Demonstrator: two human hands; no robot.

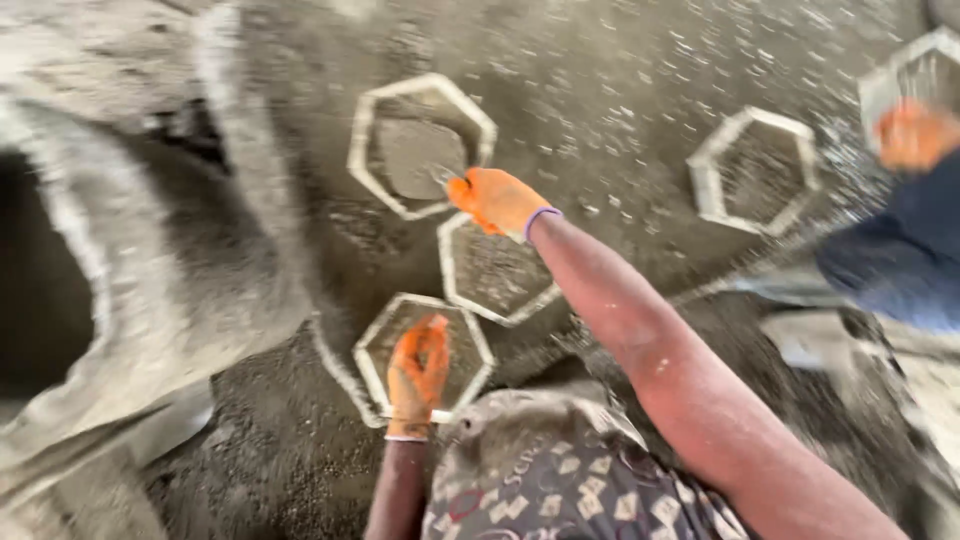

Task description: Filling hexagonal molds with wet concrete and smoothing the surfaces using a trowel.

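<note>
Head view: two orange-gloved hands at hexagonal moulds on a grey, mortar-covered floor.

Head view, detail: right hand (497, 201), orange glove, arm stretched forward, fingers clenched around a small trowel (441, 175) whose blade reaches into the far hexagonal mould (421, 144); that mould holds a patch of grey mortar (418, 156). Left hand (419, 372), orange glove, rests on the near hexagonal mould (424, 357), fingers curled over its inner area; whether it grips anything cannot be told through the blur. Middle hexagonal mould (494, 270) lies between the two, just beside both, under the right forearm. Further hexagonal mould (755, 170) sits well apart to the right. At the right edge, another person's orange-gloved hand (914, 134) with a blue sleeve (900, 255), beside another mould (915, 70). Patterned garment (560, 480) at the lower edge. Frame motion-blurred.
</note>
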